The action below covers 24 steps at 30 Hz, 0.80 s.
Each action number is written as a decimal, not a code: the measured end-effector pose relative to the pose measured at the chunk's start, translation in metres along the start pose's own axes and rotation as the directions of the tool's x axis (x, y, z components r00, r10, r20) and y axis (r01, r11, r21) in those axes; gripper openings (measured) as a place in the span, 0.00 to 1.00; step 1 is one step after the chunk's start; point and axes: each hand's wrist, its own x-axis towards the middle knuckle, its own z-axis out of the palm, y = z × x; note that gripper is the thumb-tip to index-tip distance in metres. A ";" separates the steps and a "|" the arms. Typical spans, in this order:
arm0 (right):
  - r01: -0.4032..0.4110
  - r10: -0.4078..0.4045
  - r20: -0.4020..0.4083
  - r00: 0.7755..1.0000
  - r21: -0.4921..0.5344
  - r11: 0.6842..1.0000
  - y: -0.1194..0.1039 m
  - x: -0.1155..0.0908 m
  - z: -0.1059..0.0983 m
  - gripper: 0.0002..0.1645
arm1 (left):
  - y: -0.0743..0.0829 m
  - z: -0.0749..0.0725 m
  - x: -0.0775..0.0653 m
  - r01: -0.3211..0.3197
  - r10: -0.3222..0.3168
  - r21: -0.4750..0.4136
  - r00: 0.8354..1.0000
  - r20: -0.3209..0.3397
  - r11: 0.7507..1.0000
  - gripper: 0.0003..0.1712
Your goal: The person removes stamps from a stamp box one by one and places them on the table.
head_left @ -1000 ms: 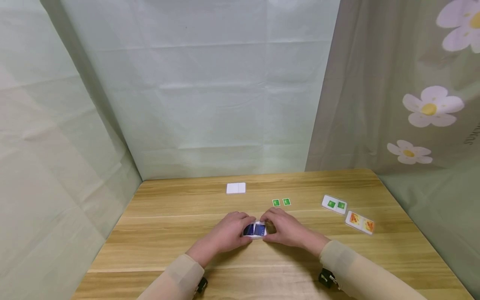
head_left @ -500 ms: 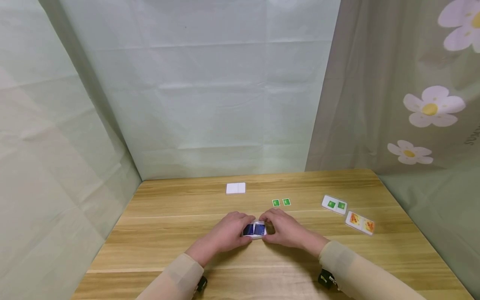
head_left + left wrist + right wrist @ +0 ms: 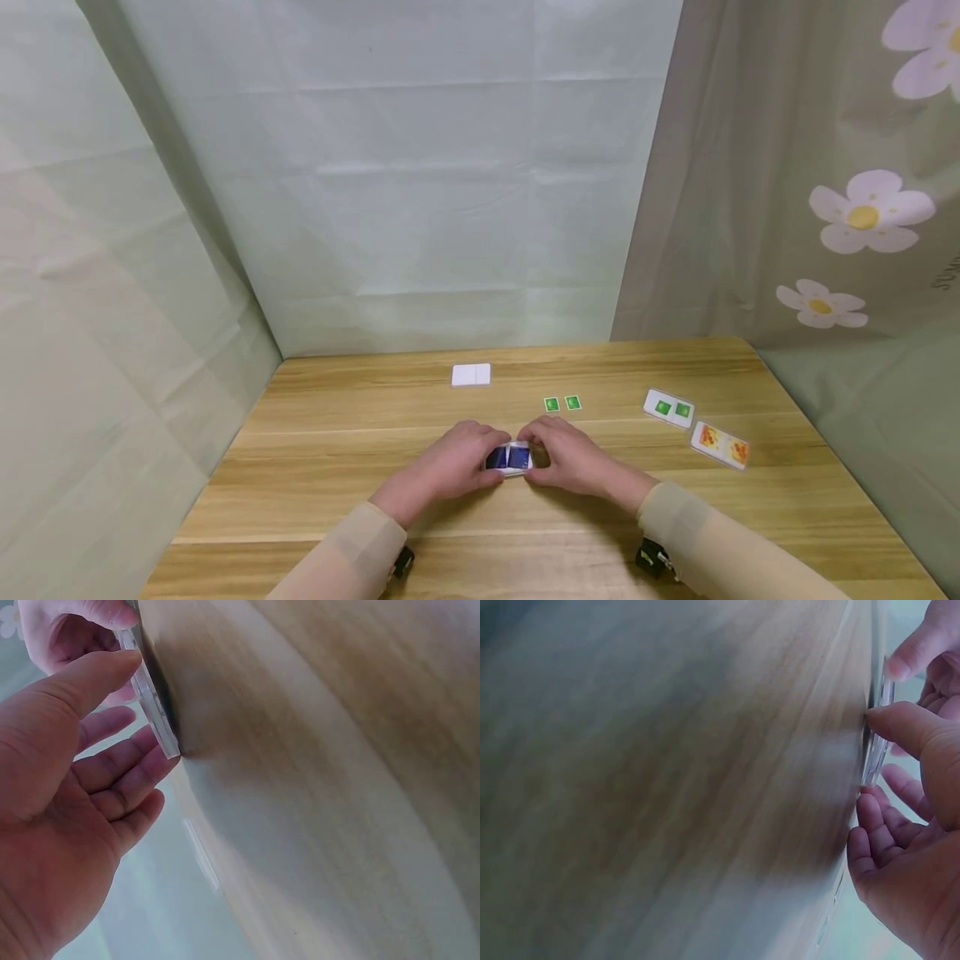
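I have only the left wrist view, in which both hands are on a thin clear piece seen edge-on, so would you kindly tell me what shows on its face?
Observer: In the head view, the clear piece shows two dark blue squares side by side.

Operator: Thank you; and what lies on the table to the right of the person's right hand?

Observer: Two cards lie to the right of the right hand: a card with green squares and, nearer the person, a card with orange pictures.
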 end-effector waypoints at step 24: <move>-0.008 0.008 -0.006 1.000 0.040 0.999 0.000 0.000 0.000 0.28 | -0.004 -0.003 0.005 -0.004 0.004 0.008 0.999 0.037 1.000 0.24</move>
